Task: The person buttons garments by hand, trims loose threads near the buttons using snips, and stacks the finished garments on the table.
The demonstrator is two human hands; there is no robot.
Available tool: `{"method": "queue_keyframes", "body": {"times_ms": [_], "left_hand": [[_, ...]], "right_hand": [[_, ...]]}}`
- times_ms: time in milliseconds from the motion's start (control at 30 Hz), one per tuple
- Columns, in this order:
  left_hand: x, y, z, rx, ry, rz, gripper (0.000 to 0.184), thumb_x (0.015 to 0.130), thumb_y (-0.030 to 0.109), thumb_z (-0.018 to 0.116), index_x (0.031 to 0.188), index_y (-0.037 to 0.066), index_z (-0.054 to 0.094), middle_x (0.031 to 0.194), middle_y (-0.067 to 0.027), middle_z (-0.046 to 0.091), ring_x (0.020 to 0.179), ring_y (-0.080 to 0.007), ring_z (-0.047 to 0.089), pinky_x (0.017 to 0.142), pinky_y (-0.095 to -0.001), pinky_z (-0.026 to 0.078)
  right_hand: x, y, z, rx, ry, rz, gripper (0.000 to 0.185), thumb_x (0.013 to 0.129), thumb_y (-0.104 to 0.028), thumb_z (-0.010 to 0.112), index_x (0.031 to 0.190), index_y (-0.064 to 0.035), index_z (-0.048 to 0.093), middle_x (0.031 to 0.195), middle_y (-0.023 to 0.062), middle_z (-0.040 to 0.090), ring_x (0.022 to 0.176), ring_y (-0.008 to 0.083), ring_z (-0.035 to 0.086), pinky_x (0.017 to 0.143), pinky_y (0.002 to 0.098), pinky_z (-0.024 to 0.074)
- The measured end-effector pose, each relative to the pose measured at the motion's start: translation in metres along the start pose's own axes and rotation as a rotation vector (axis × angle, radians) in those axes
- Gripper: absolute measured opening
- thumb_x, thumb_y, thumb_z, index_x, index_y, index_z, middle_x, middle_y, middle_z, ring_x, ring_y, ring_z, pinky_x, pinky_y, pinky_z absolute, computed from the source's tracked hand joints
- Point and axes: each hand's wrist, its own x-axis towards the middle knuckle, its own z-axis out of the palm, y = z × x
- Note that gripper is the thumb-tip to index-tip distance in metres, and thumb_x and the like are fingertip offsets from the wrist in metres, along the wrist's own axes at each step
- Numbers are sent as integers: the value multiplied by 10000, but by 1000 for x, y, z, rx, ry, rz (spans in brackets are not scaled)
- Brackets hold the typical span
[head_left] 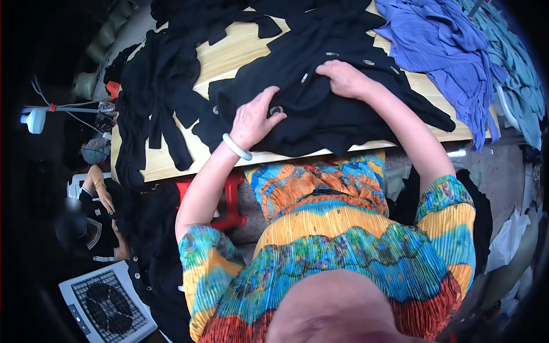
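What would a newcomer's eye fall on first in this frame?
Probably the brightly banded, pleated clothing filling the lower middle. Just above, the left hand, with a pale bangle at its wrist, and the right hand stand out against black cloth on the wooden table. Violet-blue fabric draws the eye at upper right.

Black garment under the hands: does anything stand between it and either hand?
Nothing visible does. The left hand and right hand are both at the black garment, with nothing seen between; the purple cloth lies farther right, clear of both.
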Motion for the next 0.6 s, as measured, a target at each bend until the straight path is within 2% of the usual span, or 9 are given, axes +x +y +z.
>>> {"method": "queue_keyframes", "body": {"times_ms": [100, 167, 233, 267, 300, 367, 433, 533, 600], "left_hand": [[8, -1, -20, 60, 13, -26, 513, 701, 189, 695, 1145, 90, 458, 996, -153, 601, 862, -335, 596, 724, -402, 487], [9, -7, -33, 72, 18, -60, 532, 690, 199, 710, 1151, 94, 467, 901, -159, 619, 807, -339, 606, 699, -401, 488], [4, -17, -41, 1, -5, -73, 565, 677, 201, 726, 1167, 91, 467, 855, -169, 622, 793, -345, 606, 696, -400, 484], [1, -21, -40, -18, -41, -131, 591, 671, 206, 739, 1181, 88, 465, 841, -190, 616, 806, -353, 605, 716, -398, 480], [-2, -23, -36, -42, -48, -101, 590, 671, 213, 740, 1179, 84, 468, 843, -195, 615, 813, -357, 602, 724, -397, 479], [-6, -25, -24, -88, -58, -34, 589, 673, 226, 743, 1174, 76, 472, 848, -203, 612, 826, -364, 598, 741, -394, 476], [-3, -24, -17, -106, -159, -102, 617, 682, 353, 734, 1150, 39, 484, 844, -213, 609, 842, -357, 603, 752, -381, 473], [14, -25, -14, -258, -232, -230, 655, 687, 473, 706, 1097, 0, 516, 772, -182, 594, 779, -286, 616, 724, -347, 470], [34, -12, -17, -177, -210, -256, 566, 712, 456, 685, 1005, -16, 577, 724, -147, 580, 734, -263, 606, 698, -334, 468]], "right_hand": [[2, 17, -11, -47, 5, 20, 284, 683, -56, 516, 954, -19, 595, 901, 173, 601, 931, 329, 561, 841, 399, 447], [-7, 10, -51, 96, -67, 107, 205, 713, -148, 555, 877, -32, 596, 776, 175, 603, 792, 335, 585, 723, 388, 455], [-23, 10, -89, 206, -69, 132, 294, 764, -312, 625, 829, -26, 596, 670, 126, 560, 648, 213, 556, 610, 322, 427], [-32, 3, -113, 233, -76, 200, 316, 765, -326, 643, 800, -14, 602, 641, 106, 544, 617, 166, 532, 591, 302, 415], [-42, 1, -126, 268, -44, 189, 253, 784, -256, 642, 794, -8, 594, 640, 24, 497, 635, 84, 459, 575, 255, 377], [-55, 1, -137, 236, -113, 383, 235, 779, -236, 645, 789, -6, 597, 636, 43, 518, 606, 105, 474, 564, 269, 388], [-63, 14, -114, 46, -74, 256, 220, 775, -214, 646, 806, -3, 594, 635, 71, 538, 585, 147, 499, 557, 286, 400], [-56, -8, -77, 43, -136, 206, 267, 781, -235, 640, 898, -3, 578, 787, 139, 595, 723, 255, 590, 672, 329, 458], [-45, -33, -56, 89, -51, 42, 304, 784, -257, 637, 930, 1, 570, 877, 158, 592, 808, 295, 586, 729, 354, 460]]}}
